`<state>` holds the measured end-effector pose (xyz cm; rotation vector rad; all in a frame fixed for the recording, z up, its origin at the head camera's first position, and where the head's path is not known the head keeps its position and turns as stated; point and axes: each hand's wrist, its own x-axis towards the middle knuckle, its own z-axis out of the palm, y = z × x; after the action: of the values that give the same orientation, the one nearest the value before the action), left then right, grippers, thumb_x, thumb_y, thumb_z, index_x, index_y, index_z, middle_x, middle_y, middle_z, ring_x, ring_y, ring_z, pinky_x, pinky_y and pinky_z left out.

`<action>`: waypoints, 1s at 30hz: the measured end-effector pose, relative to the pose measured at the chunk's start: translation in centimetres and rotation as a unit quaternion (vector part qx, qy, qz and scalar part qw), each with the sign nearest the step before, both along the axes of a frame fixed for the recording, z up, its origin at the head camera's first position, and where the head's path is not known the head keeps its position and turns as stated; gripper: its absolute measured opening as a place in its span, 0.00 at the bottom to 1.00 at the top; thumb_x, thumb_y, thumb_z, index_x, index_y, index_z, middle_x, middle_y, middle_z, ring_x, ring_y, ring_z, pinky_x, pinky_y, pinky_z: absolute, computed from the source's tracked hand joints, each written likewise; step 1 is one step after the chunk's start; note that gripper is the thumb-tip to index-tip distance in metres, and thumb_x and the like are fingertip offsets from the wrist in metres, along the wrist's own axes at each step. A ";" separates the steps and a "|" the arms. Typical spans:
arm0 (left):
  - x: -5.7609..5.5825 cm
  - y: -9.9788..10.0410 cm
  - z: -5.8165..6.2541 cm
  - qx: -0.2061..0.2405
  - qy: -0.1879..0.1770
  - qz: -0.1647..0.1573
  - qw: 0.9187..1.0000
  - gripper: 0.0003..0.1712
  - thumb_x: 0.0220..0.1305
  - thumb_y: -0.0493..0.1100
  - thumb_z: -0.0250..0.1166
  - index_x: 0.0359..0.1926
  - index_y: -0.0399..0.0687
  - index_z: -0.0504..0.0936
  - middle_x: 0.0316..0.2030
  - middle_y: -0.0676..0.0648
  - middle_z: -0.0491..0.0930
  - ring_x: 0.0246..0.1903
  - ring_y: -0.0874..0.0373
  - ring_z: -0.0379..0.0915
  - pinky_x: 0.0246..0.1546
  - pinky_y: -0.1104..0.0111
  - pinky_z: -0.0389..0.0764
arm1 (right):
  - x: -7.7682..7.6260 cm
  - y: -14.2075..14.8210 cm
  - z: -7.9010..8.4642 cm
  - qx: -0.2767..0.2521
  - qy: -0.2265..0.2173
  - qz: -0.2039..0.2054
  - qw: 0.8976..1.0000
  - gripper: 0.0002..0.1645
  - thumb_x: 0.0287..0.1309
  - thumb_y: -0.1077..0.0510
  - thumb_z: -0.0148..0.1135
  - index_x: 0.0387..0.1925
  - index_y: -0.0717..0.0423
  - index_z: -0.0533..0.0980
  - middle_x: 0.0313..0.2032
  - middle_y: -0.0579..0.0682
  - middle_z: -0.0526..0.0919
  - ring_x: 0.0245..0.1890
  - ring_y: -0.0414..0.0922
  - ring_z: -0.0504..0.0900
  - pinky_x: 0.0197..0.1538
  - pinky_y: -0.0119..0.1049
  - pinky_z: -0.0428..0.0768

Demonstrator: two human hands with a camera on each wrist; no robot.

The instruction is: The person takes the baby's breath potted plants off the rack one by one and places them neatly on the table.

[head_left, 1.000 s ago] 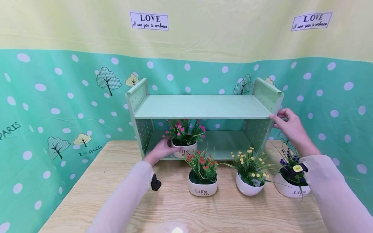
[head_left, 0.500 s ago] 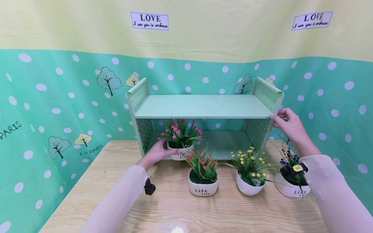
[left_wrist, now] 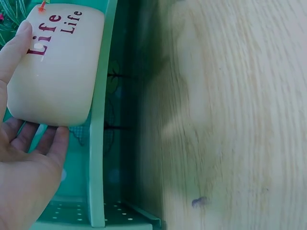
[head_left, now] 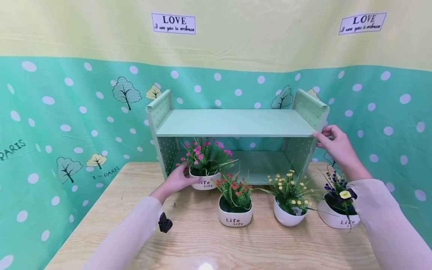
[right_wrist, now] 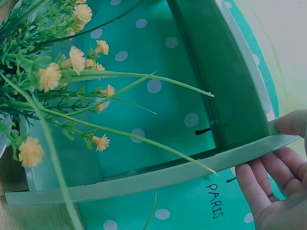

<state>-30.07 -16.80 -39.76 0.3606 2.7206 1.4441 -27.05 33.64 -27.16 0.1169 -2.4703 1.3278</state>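
My left hand [head_left: 174, 181] grips a white flowerpot [head_left: 204, 183] of pink flowers, its thumb across the front and its fingers on the left side. "Life" lettering marks that pot in the left wrist view, where it overlaps the lower board's edge. The pot is at the front left of a pale green two-tier shelf [head_left: 236, 123]. Over on the right, my right hand [head_left: 338, 149] holds the shelf's side panel [right_wrist: 153, 178], thumb at the front corner and fingers on the outer face. Pink blooms hide part of the lower tier.
In front of the shelf, a pot of red flowers [head_left: 235, 218], a pot of yellow flowers [head_left: 289, 216] and a pot of purple flowers [head_left: 332, 217] stand on the wooden table [head_left: 189, 240]. A patterned curtain [head_left: 91, 86] hangs behind.
My left hand has brought the pink-flower pot left and toward me, to the shelf's front edge. The right hand stays on the side panel, and the other pots have not moved.
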 end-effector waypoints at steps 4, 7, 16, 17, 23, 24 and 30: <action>0.5 -0.5 0.0 0.011 -0.008 -0.001 1.000 0.70 0.50 0.61 0.78 0.77 0.31 0.45 0.73 0.31 0.56 0.67 0.37 0.62 0.65 0.52 0.69 | 0.0 -0.1 0.1 0.001 -0.002 -0.001 1.000 0.32 0.72 0.39 0.53 0.56 0.62 0.64 0.50 0.54 0.67 0.40 0.35 0.76 0.41 0.18 0.78; 0.8 -1.0 -0.1 0.019 -0.010 -0.004 1.000 0.68 0.53 0.59 0.78 0.76 0.29 0.45 0.72 0.29 0.56 0.67 0.35 0.62 0.64 0.51 0.70 | 0.1 -0.2 0.1 0.002 -0.006 -0.001 1.000 0.33 0.71 0.38 0.53 0.57 0.63 0.63 0.50 0.55 0.66 0.39 0.34 0.77 0.41 0.18 0.78; 2.1 -2.1 0.0 0.045 -0.032 0.002 0.999 0.70 0.51 0.58 0.79 0.77 0.31 0.43 0.72 0.28 0.55 0.66 0.34 0.63 0.64 0.51 0.70 | 0.0 -0.1 0.0 -0.001 -0.006 -0.001 1.000 0.33 0.71 0.38 0.53 0.57 0.63 0.63 0.50 0.54 0.66 0.40 0.35 0.76 0.41 0.19 0.78; 2.2 -2.2 0.0 0.047 -0.033 0.002 0.998 0.70 0.52 0.58 0.78 0.77 0.31 0.43 0.72 0.27 0.54 0.65 0.34 0.64 0.64 0.51 0.69 | 0.0 0.0 0.0 -0.001 -0.005 0.000 1.000 0.33 0.71 0.38 0.53 0.57 0.63 0.63 0.50 0.54 0.66 0.40 0.35 0.76 0.41 0.19 0.78; 3.3 -3.1 0.0 0.061 -0.038 0.000 0.997 0.67 0.54 0.56 0.78 0.76 0.30 0.43 0.72 0.27 0.54 0.67 0.31 0.60 0.63 0.50 0.69 | 0.1 0.0 0.0 -0.001 -0.002 -0.001 1.000 0.33 0.71 0.38 0.53 0.57 0.63 0.63 0.50 0.54 0.66 0.40 0.34 0.76 0.41 0.18 0.78; 3.4 -3.3 -0.1 0.065 -0.038 -0.001 0.997 0.66 0.54 0.55 0.78 0.76 0.30 0.43 0.72 0.27 0.54 0.67 0.31 0.60 0.63 0.50 0.69 | 0.1 0.0 0.0 0.000 -0.002 -0.001 1.000 0.33 0.71 0.38 0.53 0.57 0.63 0.64 0.50 0.54 0.66 0.40 0.34 0.76 0.41 0.18 0.78; 4.5 -4.7 -0.7 0.091 -0.037 0.000 0.995 0.58 0.56 0.51 0.77 0.74 0.32 0.52 0.68 0.27 0.62 0.66 0.31 0.63 0.62 0.52 0.71 | 0.2 -0.2 0.1 0.002 -0.004 -0.001 1.000 0.32 0.72 0.38 0.53 0.57 0.63 0.64 0.50 0.54 0.67 0.40 0.35 0.77 0.42 0.19 0.78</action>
<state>-25.58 -21.55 -40.43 0.3073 2.5401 1.6756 -26.87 33.44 -27.07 0.1093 -2.4785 1.3254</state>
